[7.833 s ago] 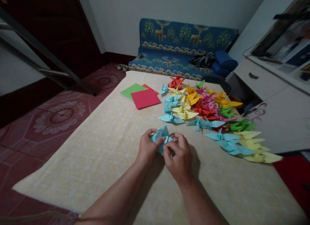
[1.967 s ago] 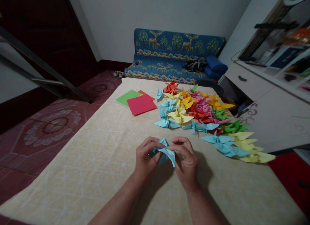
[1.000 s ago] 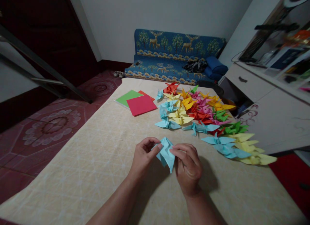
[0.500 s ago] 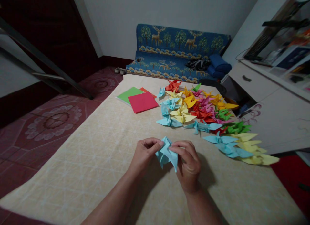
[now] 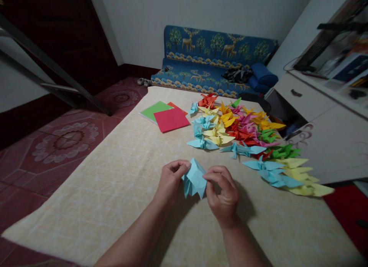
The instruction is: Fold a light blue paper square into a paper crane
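A partly folded light blue origami paper [image 5: 196, 178] is held above the near middle of the table, its flaps spread and its points hanging down. My left hand [image 5: 171, 179] pinches its upper left edge between thumb and fingers. On the other side, my right hand [image 5: 222, 194] grips the right edge with thumb and forefinger. Beyond the hands lie several folded paper cranes in many colours; a light blue crane [image 5: 202, 143] and another blue crane [image 5: 243, 149] are nearest.
A cream patterned cloth [image 5: 94, 198] covers the table. Square sheets lie at the far left, a red sheet [image 5: 171, 119] over a green sheet [image 5: 155, 110]. Yellow cranes [image 5: 304, 178] spread to the right. Behind stands a blue sofa [image 5: 195, 71]; a white cabinet [image 5: 339, 136] is at right.
The blue paper's flaps have opened out and its front face now shows broader. My right fingers have shifted from its front to its right edge. The view has shifted slightly.
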`<control>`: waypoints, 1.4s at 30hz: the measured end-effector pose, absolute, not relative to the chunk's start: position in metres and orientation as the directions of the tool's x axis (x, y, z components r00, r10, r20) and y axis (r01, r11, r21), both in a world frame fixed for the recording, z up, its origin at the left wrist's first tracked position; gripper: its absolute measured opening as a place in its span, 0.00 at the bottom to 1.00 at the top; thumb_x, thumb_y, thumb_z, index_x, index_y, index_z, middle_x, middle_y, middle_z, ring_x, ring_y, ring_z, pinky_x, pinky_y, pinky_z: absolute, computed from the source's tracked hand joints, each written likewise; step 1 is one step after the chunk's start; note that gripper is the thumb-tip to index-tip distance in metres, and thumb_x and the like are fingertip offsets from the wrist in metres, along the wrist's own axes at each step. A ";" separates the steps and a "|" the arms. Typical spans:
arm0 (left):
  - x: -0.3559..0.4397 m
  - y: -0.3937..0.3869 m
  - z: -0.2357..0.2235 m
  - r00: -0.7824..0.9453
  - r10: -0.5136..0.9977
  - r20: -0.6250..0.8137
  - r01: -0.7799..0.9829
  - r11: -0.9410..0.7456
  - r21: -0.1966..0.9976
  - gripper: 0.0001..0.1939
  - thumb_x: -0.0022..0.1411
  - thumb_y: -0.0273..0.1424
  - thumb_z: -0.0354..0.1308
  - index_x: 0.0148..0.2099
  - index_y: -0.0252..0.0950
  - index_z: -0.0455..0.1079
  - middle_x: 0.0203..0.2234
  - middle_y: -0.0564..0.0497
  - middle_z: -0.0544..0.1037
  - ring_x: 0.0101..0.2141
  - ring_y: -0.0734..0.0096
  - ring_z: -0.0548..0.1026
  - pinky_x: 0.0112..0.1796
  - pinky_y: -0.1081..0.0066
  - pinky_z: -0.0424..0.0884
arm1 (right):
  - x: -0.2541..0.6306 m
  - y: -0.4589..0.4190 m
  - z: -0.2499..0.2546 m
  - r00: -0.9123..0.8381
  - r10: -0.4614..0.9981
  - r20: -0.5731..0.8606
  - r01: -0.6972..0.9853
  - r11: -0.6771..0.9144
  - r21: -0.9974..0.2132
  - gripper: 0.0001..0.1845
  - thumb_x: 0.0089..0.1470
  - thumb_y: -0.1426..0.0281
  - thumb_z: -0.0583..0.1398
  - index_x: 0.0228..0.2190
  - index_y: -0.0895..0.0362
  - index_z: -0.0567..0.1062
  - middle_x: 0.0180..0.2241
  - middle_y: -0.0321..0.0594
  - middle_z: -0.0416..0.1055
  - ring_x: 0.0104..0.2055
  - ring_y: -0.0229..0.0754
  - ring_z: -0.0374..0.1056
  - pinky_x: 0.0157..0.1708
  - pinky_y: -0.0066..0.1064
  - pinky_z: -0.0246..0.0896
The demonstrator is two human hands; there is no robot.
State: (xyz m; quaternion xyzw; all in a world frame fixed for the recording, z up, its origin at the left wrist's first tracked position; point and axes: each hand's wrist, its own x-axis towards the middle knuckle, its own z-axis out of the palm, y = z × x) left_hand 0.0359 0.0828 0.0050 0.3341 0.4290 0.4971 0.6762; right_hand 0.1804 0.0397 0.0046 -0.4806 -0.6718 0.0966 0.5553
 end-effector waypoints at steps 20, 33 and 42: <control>0.041 0.078 0.009 0.166 0.982 0.087 0.028 -0.093 0.995 0.07 0.51 0.28 0.61 0.34 0.36 0.78 0.31 0.45 0.80 0.33 0.62 0.75 0.36 0.66 0.69 | 0.182 0.050 0.003 0.181 0.813 0.553 0.507 0.405 -0.761 0.07 0.52 0.77 0.58 0.31 0.56 0.75 0.31 0.39 0.67 0.36 0.41 0.66 0.35 0.32 0.63; 0.039 0.070 0.015 0.067 0.962 0.266 0.201 -0.274 0.941 0.02 0.51 0.27 0.60 0.29 0.36 0.74 0.21 0.51 0.75 0.21 0.72 0.69 0.27 0.74 0.64 | 0.185 0.042 0.002 0.117 0.766 0.632 0.570 0.469 -0.675 0.08 0.49 0.78 0.60 0.33 0.56 0.75 0.33 0.41 0.68 0.38 0.43 0.67 0.38 0.36 0.64; 0.038 0.069 0.005 0.091 0.926 0.365 0.174 -0.376 0.910 0.10 0.50 0.21 0.56 0.34 0.38 0.74 0.28 0.50 0.78 0.28 0.69 0.73 0.31 0.73 0.66 | 0.185 0.041 0.006 0.046 0.685 0.727 0.650 0.532 -0.542 0.12 0.49 0.78 0.61 0.36 0.53 0.76 0.30 0.39 0.67 0.35 0.42 0.64 0.36 0.37 0.60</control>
